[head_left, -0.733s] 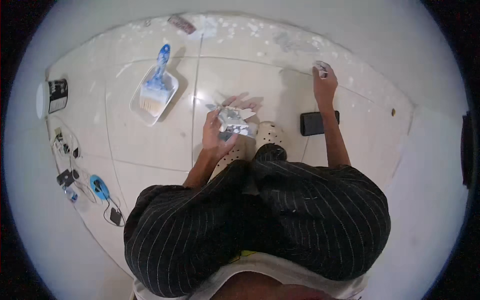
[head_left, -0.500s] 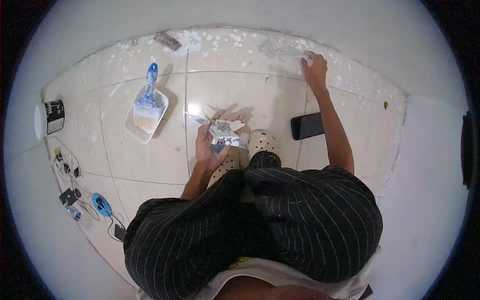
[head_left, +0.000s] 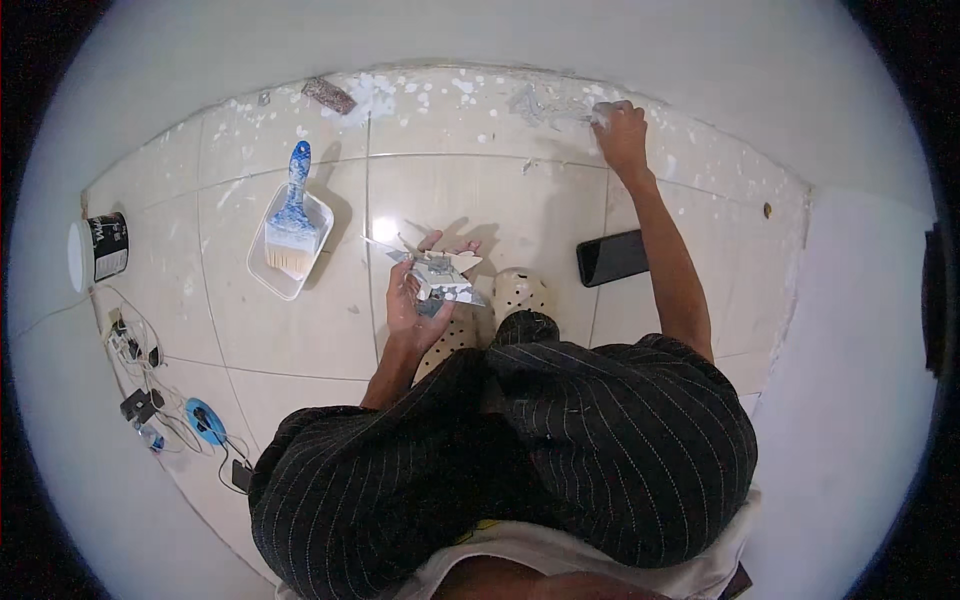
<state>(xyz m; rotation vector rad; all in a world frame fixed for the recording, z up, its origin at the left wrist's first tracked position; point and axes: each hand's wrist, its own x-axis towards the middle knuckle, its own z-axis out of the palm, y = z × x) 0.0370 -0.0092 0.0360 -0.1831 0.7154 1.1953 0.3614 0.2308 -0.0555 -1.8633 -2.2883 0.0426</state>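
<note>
My left hand (head_left: 405, 305) is closed around a bunch of flat, jagged grey-and-white scraps (head_left: 445, 275), like peeled paint, in front of my shoes. My right arm reaches to the far floor near the wall. There my right hand (head_left: 626, 140) has its fingers curled on a pale, thin scrap (head_left: 602, 113), partly hidden by the fingers. Just left of it, a wrinkled grey patch of loose film (head_left: 540, 105) lies on the tiles among white paint spots.
A blue-handled paintbrush (head_left: 292, 215) rests in a white tray (head_left: 287, 290) at left. A dark worn block (head_left: 329, 96) lies by the wall. A black phone (head_left: 612, 258) lies beside my right forearm. A paint tub (head_left: 105, 247) and tangled cables (head_left: 165, 400) line the left wall.
The view has tilted slightly. My right hand's fingers have drawn in, and a pale scrap shows at their tips. My left hand still holds its scraps.
</note>
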